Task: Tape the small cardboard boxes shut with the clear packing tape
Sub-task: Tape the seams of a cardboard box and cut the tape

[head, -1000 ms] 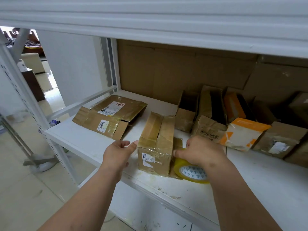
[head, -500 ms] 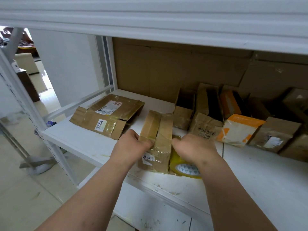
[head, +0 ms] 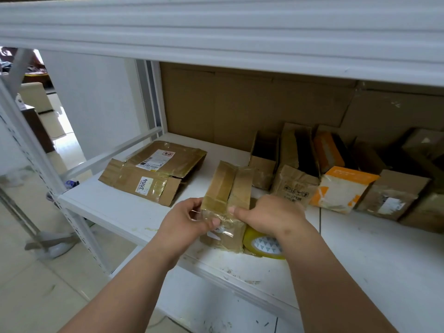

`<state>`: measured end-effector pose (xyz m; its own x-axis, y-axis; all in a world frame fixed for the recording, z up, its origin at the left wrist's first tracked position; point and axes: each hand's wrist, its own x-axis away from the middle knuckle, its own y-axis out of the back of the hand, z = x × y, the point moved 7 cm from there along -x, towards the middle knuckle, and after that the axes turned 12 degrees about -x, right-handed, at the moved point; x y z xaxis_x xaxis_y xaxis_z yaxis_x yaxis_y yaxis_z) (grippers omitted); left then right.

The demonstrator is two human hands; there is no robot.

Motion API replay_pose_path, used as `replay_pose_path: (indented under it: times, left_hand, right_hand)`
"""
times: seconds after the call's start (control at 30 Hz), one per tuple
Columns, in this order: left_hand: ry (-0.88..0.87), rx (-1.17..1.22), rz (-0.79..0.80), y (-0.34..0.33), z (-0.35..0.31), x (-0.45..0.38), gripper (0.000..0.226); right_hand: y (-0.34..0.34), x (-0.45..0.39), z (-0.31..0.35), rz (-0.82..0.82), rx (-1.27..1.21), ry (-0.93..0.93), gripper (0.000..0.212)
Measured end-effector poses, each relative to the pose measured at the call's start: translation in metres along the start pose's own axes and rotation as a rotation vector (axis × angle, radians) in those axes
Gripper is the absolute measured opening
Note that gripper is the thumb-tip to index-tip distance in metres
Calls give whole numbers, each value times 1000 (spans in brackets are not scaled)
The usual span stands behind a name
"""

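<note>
A small brown cardboard box (head: 228,188), wrapped in old glossy tape, stands near the front edge of the white shelf (head: 125,212). My left hand (head: 187,219) pinches a strip of clear tape (head: 222,224) against the box's near end. My right hand (head: 271,217) holds the box's right side, thumb pressed on the top near the tape. The yellowish roll of clear packing tape (head: 264,245) lies on the shelf just right of the box, partly hidden under my right wrist.
A flattened box with labels (head: 153,171) lies at the shelf's left. Several open small boxes (head: 298,169) and an orange-and-white box (head: 343,191) line the back right. A white upper shelf (head: 216,32) hangs overhead. Cardboard sheets (head: 240,104) cover the back wall.
My left hand came from beside the box onto its near end and now pinches the tape strip. My right hand shifted from the roll onto the box.
</note>
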<state>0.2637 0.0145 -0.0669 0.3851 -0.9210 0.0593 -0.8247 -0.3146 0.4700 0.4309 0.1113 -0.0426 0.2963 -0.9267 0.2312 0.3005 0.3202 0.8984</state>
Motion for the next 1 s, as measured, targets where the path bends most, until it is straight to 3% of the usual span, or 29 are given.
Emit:
replay_pose_path:
  times: [0.1, 0.17, 0.37, 0.6, 0.7, 0.83, 1.0]
  left_hand:
    - [-98, -166, -99, 7, 5, -3, 39]
    - [-99, -261, -166, 11, 8, -7, 64]
    - [-238, -555, -221, 4, 5, -8, 83]
    - [-163, -450, -276, -6, 12, -9, 88]
    - [-138, -414, -298, -6, 14, -5, 87]
    - [-130, -232, -351, 7, 11, -13, 74]
    - [-201, -114, -195, 18, -4, -36, 61]
  right_hand:
    - [-1, 3, 0, 106, -89, 39, 72]
    - [-2, 8, 4, 131, -50, 60, 69]
    - [1, 17, 13, -114, 112, 117, 46]
    - [1, 19, 11, -109, 77, 100, 42]
    - [2, 20, 6, 22, -84, 82, 50]
    - [7, 30, 13, 104, -366, 101, 32]
    - [0, 28, 30, 134, -559, 141, 48]
